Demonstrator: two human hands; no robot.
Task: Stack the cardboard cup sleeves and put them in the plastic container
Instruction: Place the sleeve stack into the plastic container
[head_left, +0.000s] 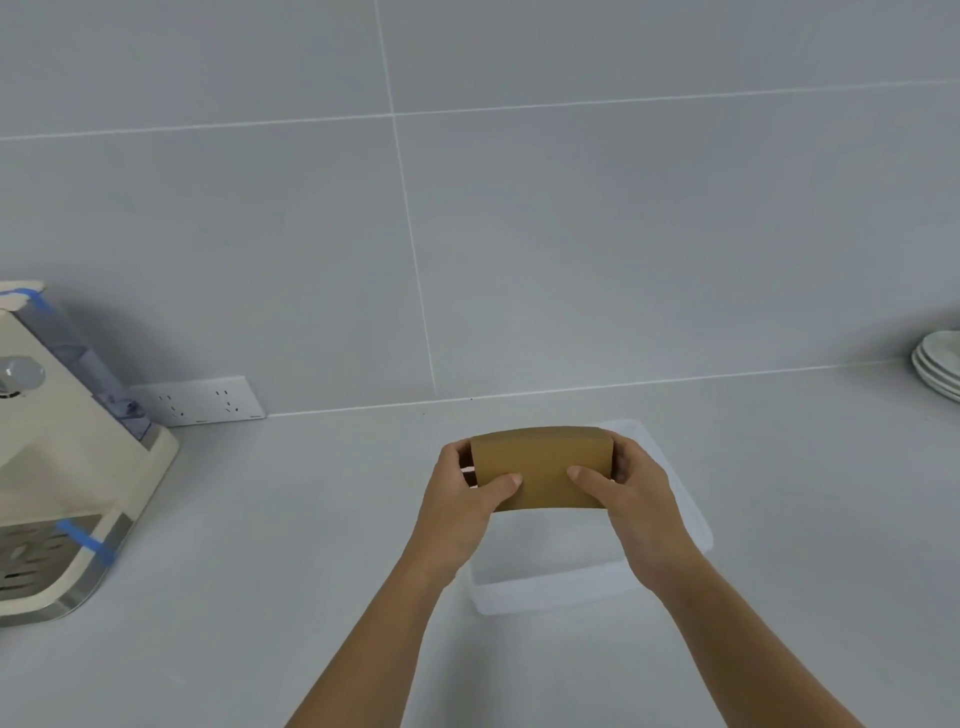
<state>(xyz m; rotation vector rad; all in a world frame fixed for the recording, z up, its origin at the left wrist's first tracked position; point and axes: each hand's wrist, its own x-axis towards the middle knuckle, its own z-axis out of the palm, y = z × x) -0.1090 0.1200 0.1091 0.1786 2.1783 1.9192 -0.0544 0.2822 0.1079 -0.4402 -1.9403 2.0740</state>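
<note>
Head view, left to right. A cream appliance (62, 467) with strips of blue tape stands at the far left of the counter (291, 545), and a white double wall socket (200, 401) sits just beside it. At centre, the left hand (462, 499) and right hand (636, 499) each pinch one end of the brown cardboard cup sleeves (543, 467), thumbs on the near face and the other digits wrapped behind; the grip is pressed onto the flattened bundle from both sides. The bundle is held in the air above the far part of one translucent plastic container (550, 587), open-topped and apparently empty. How many sleeves are in the bundle cannot be told, since only one face shows. A stack of three white plates (937, 364) sits at the far right edge. Risk, as judged: uneven squeezing could let the sleeves fan apart, or a sleeve edge could catch the container rim on lowering.
</note>
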